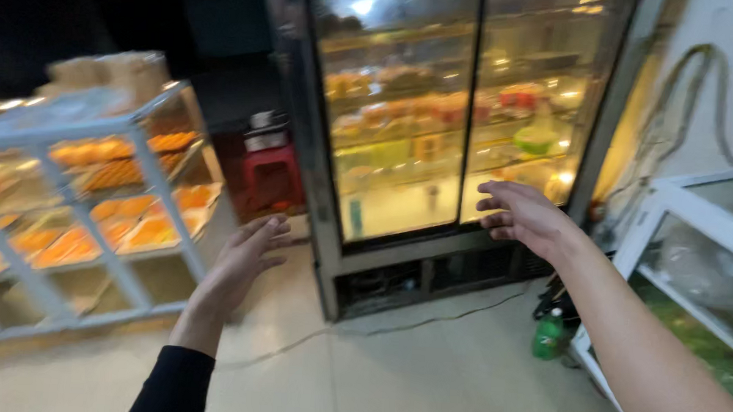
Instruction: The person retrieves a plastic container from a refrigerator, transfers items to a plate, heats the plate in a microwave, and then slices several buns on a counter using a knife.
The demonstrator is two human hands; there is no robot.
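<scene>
tiled shop floor (pixel 390 377) runs under both hands. right hand (pixel 523 217), fingers spread and empty, reaches near the glass-door fridge (pixel 440 109); left hand (pixel 240 262) hangs open beside it. best to square up, then pull steadily. white display rack (pixel 132 153) stands left.

Just beyond my right hand (pixel 523 217), behind the cooler's glass, I see blurred boxes and tubs (pixel 440 109) in yellow, orange and red, and a round pale-green tub (pixel 536 140). Left of my left hand (pixel 245 254), flat clear trays of orange goods (pixel 141 222) lie in the white case. Below my right forearm stands a green bottle (pixel 550 334). I see no signs or screens.
</scene>
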